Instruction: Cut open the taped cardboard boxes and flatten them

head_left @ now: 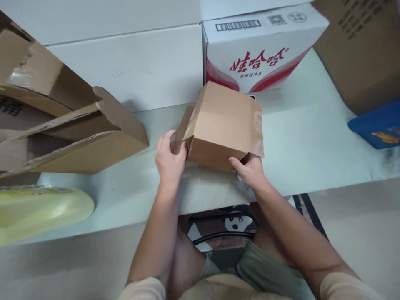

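Observation:
A small brown cardboard box (223, 114) is held tilted over the pale table in front of me. Flaps stick out at its left and right ends, the right one with tape on it. My left hand (170, 160) grips the left end, thumb against the corner by the flap. At the lower right corner, my right hand (250, 168) has its thumb on the near side and its other fingers hidden underneath. Part of a dark-edged object shows behind the box, too covered to name.
A white and red carton (262, 54) and a large white box (131, 71) stand behind. Open cardboard boxes (78, 141) are at left, above a yellow plastic container (46, 212). A blue container (378, 125) sits at right. The table (312, 158) ends near my knees.

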Demonstrator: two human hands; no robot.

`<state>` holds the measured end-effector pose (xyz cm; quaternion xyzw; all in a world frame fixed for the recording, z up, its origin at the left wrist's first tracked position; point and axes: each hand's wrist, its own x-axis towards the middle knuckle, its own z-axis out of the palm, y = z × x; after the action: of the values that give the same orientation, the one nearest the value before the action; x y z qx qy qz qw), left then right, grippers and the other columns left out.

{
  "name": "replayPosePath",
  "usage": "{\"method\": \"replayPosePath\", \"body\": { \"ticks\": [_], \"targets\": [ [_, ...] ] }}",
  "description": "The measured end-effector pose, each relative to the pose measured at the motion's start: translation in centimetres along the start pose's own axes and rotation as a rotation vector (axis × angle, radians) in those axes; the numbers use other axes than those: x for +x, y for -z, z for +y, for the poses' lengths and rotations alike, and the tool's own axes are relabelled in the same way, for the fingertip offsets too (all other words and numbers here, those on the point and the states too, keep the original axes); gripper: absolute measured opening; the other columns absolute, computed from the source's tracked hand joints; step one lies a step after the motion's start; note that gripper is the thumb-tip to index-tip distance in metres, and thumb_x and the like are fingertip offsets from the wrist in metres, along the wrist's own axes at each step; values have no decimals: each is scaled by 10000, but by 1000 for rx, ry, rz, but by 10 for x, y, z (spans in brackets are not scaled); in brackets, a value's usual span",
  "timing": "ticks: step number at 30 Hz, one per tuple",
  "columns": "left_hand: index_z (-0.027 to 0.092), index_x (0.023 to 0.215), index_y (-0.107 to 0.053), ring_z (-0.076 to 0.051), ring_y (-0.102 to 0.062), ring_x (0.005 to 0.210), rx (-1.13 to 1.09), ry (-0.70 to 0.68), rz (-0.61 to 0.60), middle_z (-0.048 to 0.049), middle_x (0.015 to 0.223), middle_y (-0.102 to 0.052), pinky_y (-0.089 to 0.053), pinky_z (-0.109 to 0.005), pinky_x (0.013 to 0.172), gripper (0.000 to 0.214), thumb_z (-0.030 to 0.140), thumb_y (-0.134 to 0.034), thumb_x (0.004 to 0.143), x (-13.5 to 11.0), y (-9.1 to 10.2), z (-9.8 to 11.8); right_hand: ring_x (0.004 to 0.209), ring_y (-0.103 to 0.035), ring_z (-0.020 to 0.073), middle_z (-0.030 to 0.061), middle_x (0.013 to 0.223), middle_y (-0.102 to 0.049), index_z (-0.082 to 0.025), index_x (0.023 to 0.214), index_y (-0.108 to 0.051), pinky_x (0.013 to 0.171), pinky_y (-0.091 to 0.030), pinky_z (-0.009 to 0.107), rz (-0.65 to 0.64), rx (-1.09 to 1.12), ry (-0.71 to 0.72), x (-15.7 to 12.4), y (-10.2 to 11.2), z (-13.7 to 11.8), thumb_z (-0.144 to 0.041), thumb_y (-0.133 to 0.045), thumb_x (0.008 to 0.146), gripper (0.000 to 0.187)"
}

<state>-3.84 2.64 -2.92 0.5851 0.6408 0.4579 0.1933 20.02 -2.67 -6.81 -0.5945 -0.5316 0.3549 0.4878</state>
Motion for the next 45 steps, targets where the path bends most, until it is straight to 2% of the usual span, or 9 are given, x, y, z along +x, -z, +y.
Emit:
{"method": "replayPosePath", "body": {
  "ticks": [5,9,13,19,26,32,35,38,45],
  "targets": [
    [210,854,-763,-293,-715,1173,-52,-101,-242,-99,1167,-784,-529,-470,1093,239,265,-533,892,-1,5,4,1199,-737,342,140,1169,-803,-233,1125,-754,1140,-558,594,-34,18,-9,2,2,-1,-609,-771,813,489],
    [234,988,-744,-262,-729,1011,-253,53,-271,-54,984,-778,-577,-417,967,266,373,-521,945,-1,6,7,1218,-728,350,148,1172,-797,-226,1167,-749,1126,-566,599,-45,-3,-8,2,5,0,-622,-749,837,516],
    [246,1166,-670,-294,-691,1235,-483,92,-226,-77,1245,-762,-561,-422,1069,437,523,-671,828,2,3,1,1206,-722,343,147,1174,-782,-241,1215,-740,1149,-544,612,-66,-48,18,1,6,6,-639,-765,828,555],
    [213,1127,-668,-346,-718,1209,-460,216,-497,-148,1232,-770,-611,-470,1009,564,651,-749,781,-4,2,-9,1316,-663,358,160,1230,-756,-257,1345,-677,1221,-451,672,-89,-116,33,0,5,7,-659,-776,816,671],
    [184,1095,-686,-346,-728,1172,-429,175,-409,-192,1186,-762,-615,-457,1003,664,750,-763,756,-3,1,-1,1370,-637,343,129,1250,-756,-303,1343,-672,1274,-411,655,-112,-68,84,0,4,3,-660,-762,832,629],
    [169,1021,-720,-263,-725,924,-367,198,-256,-152,1069,-736,-607,-389,855,776,837,-807,635,1,0,3,1177,-731,346,149,1123,-779,-228,1281,-687,1108,-575,581,-29,16,4,3,4,-3,-626,-778,817,618],
    [165,855,-730,-217,-677,848,-233,180,-148,-110,973,-706,-572,-344,799,691,812,-816,630,2,1,3,1093,-742,347,147,1062,-786,-201,1144,-714,1033,-595,562,137,15,-28,7,9,-12,-675,-797,759,616],
    [163,807,-724,-197,-650,757,-244,226,-207,-77,837,-711,-529,-299,674,624,765,-809,670,1,3,7,1046,-738,322,126,1032,-788,-207,1034,-721,987,-601,529,246,93,2,12,16,-14,-783,-648,827,616],
    [197,721,-651,-147,-553,647,-356,173,-113,-10,687,-630,-454,-257,609,383,558,-778,752,-1,3,18,1097,-709,308,90,1109,-773,-227,1050,-709,1046,-551,535,248,272,-73,18,18,-3,-702,-678,849,517]
  ]
}}
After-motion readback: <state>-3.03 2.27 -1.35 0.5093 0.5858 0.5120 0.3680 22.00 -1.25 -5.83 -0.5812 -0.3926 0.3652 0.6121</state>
